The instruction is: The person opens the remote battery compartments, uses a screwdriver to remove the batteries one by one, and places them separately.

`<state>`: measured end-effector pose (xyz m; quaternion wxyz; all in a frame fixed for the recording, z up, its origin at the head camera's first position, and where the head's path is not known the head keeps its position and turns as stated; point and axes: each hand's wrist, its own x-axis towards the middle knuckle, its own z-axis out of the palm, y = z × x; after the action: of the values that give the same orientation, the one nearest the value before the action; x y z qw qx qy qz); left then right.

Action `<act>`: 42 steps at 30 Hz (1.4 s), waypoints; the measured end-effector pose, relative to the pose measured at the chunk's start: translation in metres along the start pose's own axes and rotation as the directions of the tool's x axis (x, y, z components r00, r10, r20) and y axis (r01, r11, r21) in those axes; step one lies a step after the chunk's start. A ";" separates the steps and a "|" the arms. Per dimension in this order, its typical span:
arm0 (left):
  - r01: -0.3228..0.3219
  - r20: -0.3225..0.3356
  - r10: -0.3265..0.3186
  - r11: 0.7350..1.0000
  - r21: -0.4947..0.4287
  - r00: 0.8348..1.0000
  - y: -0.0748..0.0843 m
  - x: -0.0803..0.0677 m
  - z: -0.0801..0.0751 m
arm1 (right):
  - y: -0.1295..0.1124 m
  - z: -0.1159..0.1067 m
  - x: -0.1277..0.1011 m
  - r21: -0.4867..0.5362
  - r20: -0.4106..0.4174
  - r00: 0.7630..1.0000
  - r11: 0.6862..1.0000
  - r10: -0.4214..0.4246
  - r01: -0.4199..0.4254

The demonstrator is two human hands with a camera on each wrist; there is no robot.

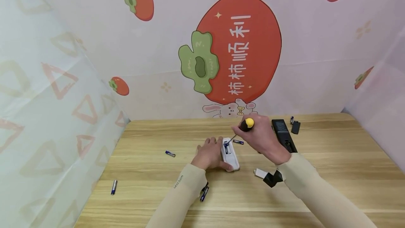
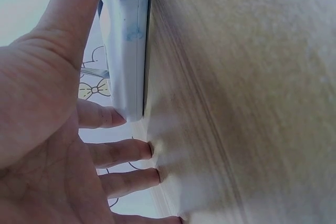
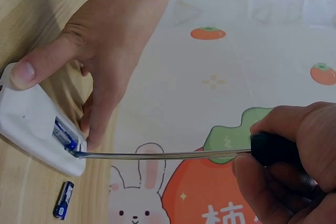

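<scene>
Left hand (image 1: 209,154) lay on the wooden table (image 1: 152,200), straight fingers and thumb bracing the white remote (image 1: 230,154) at mid-table, right hand (image 1: 261,137) clenched round the screwdriver (image 1: 245,126), tip at the battery (image 3: 65,135) in its open compartment

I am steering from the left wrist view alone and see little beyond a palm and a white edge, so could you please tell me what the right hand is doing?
Observer: The right hand grips a screwdriver with a black and yellow handle.
Operator: Where is its tip?
Observer: In the white remote, at the blue battery in the open compartment.
Operator: Anything loose nearby?
Observer: One loose battery lies just beyond the remote, another to the left of the left hand.
</scene>
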<state>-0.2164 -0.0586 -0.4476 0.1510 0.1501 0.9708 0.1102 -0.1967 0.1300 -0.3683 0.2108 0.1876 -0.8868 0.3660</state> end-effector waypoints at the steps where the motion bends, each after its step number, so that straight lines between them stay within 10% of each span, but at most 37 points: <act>1: 0.000 0.001 0.000 1.000 -0.002 1.000 0.000 0.000 0.000 | 0.000 0.000 0.000 0.003 -0.002 1.000 1.000 -0.002 0.002; 42: -0.002 -0.006 0.002 1.000 -0.004 1.000 0.000 -0.001 0.000 | -0.011 -0.028 0.000 0.084 -0.088 0.993 0.993 -0.078 0.085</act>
<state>-0.2155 -0.0591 -0.4477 0.1484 0.1504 0.9709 0.1127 -0.1845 0.1430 -0.3439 0.2545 0.2170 -0.8519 0.4030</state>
